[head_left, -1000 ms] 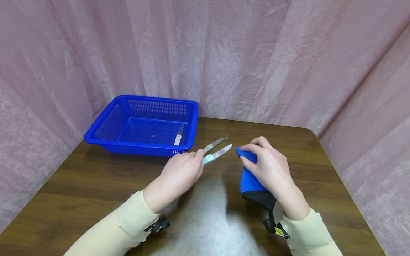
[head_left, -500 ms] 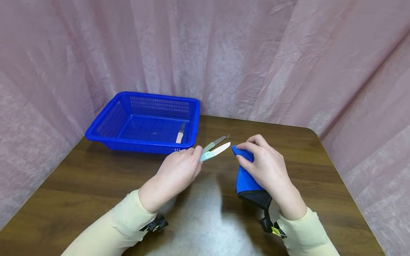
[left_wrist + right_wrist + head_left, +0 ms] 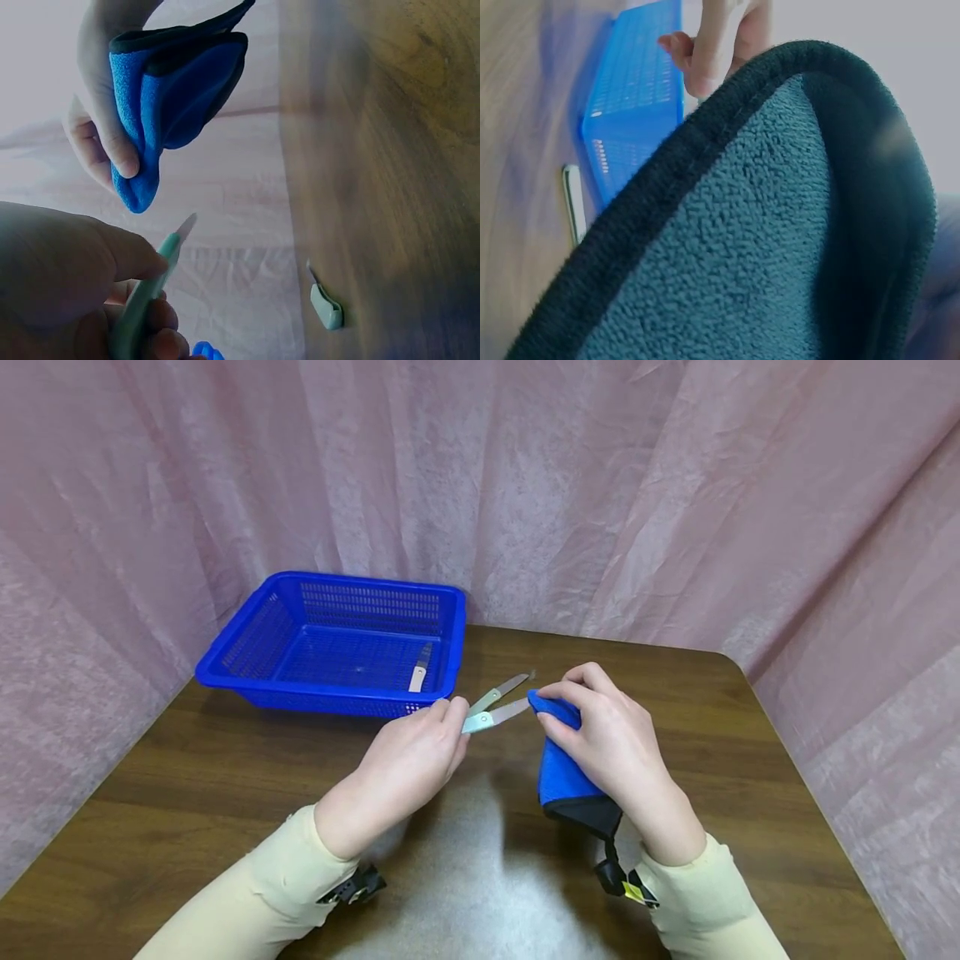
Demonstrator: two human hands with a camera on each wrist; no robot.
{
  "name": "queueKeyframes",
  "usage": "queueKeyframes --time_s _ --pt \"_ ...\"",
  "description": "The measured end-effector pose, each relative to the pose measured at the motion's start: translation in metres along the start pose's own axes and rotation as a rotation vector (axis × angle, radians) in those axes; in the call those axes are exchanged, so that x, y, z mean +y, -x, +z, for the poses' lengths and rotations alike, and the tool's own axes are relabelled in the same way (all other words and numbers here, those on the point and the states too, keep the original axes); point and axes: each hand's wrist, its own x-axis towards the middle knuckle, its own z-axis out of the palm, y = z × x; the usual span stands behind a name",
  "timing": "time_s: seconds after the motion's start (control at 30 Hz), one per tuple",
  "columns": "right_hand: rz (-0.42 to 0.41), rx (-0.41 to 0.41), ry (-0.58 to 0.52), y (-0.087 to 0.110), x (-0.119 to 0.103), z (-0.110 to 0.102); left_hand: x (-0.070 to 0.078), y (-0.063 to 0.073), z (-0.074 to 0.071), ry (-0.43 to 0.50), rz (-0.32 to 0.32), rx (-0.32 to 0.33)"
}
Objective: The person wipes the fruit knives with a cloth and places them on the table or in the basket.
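Note:
My left hand (image 3: 412, 747) grips a small knife (image 3: 480, 720) by its mint-green handle, the blade pointing right. In the left wrist view the thumb presses along that handle. My right hand (image 3: 611, 735) pinches a folded blue cloth (image 3: 566, 768) with black edging between thumb and fingers, and the rest of it hangs below. The cloth's pinched corner is right at the knife's blade tip in the head view. Beyond the held knife, a second green-handled knife (image 3: 327, 307) lies on the table with its blade out. The cloth fills most of the right wrist view.
A blue plastic basket (image 3: 330, 692) stands at the back left, close behind my left hand. Inside it lies a knife with a pale handle (image 3: 417, 678). The brown wooden table (image 3: 675, 693) ends at a pink curtain (image 3: 540, 493) at the back.
My right hand has moved left with the cloth, closing the gap to the blade tip. My left hand, still holding the knife, has shifted slightly left.

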Motion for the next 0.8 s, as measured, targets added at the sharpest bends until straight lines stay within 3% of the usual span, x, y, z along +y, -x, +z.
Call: queueKeyframes --time_s 0.37,0.8 --pt "-0.03 0.016 -0.022 -0.004 -0.01 -0.001 -0.001 -0.004 -0.004 0.013 0.003 0.043" --pt "-0.076 0.036 -0.037 -0.005 -0.02 0.002 0.002 -0.003 -0.009 0.007 -0.004 0.023"
